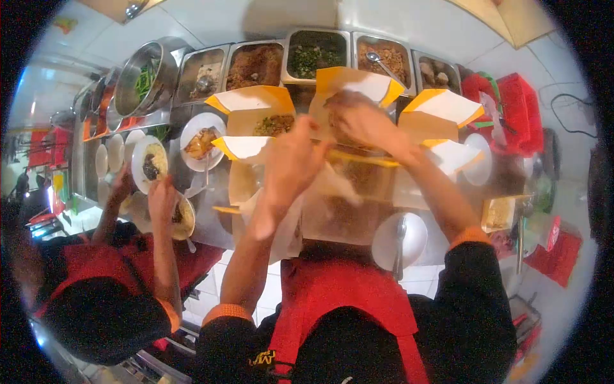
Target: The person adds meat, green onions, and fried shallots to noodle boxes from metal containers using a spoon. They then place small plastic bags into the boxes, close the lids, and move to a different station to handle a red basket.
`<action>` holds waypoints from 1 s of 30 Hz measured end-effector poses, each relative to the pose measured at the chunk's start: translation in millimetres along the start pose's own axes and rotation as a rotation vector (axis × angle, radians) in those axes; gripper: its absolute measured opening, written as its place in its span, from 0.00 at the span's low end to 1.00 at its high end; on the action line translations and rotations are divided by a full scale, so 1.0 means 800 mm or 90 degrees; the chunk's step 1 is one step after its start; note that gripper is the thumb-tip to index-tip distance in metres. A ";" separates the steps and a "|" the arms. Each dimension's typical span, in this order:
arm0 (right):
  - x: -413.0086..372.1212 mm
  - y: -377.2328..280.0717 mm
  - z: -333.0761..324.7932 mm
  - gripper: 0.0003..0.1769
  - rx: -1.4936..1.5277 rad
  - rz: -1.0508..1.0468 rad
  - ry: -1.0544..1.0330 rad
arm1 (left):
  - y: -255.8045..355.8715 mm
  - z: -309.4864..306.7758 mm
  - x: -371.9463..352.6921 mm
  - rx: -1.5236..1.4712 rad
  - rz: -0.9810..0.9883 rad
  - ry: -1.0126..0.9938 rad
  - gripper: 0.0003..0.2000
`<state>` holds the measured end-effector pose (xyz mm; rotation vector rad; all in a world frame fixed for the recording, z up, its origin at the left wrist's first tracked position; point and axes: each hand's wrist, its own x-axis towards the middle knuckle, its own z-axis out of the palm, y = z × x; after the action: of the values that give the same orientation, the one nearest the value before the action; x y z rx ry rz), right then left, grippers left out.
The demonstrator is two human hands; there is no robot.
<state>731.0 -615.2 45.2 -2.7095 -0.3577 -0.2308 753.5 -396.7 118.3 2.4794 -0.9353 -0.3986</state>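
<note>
My left hand (295, 163) is over the front of the work surface, its fingers curled together and slightly blurred; what they hold, if anything, cannot be made out. My right hand (366, 125) reaches into the middle takeaway box (352, 80), which has a yellow rim and a raised lid. Its fingertips are smeared by motion over dark food in that box. Left of it stands an open takeaway box (252, 102) with chopped food (274, 125) inside. To the right is another open box (441, 109). A pale blurred shape (339, 182) lies between my forearms.
Steel food trays (318, 54) line the back, one with a spoon (384, 67). A white bowl (400, 240) with a spoon sits near my apron. At left a co-worker's hands hold a plate (148, 163) of food. A red basket (518, 115) stands at right.
</note>
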 end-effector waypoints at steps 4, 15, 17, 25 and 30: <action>0.001 -0.066 -0.097 0.23 0.572 0.196 0.063 | -0.018 -0.038 0.014 -0.438 -0.054 0.200 0.20; -0.042 -0.175 -0.133 0.35 0.497 0.132 0.078 | 0.038 -0.052 -0.022 -0.359 -0.032 0.353 0.19; -0.048 -0.187 -0.136 0.34 0.356 0.114 0.161 | 0.048 -0.050 -0.032 -0.356 -0.036 0.364 0.19; -0.063 -0.207 -0.128 0.23 0.322 0.191 0.150 | 0.056 -0.046 -0.053 -0.246 -0.022 0.439 0.18; -0.074 -0.190 -0.138 0.14 0.471 0.310 0.192 | 0.030 -0.060 -0.076 -0.339 0.052 0.134 0.18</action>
<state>619.8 -537.2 187.9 -1.9137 0.2645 -0.2881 716.0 -356.5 177.7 1.9475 -0.7273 -0.3032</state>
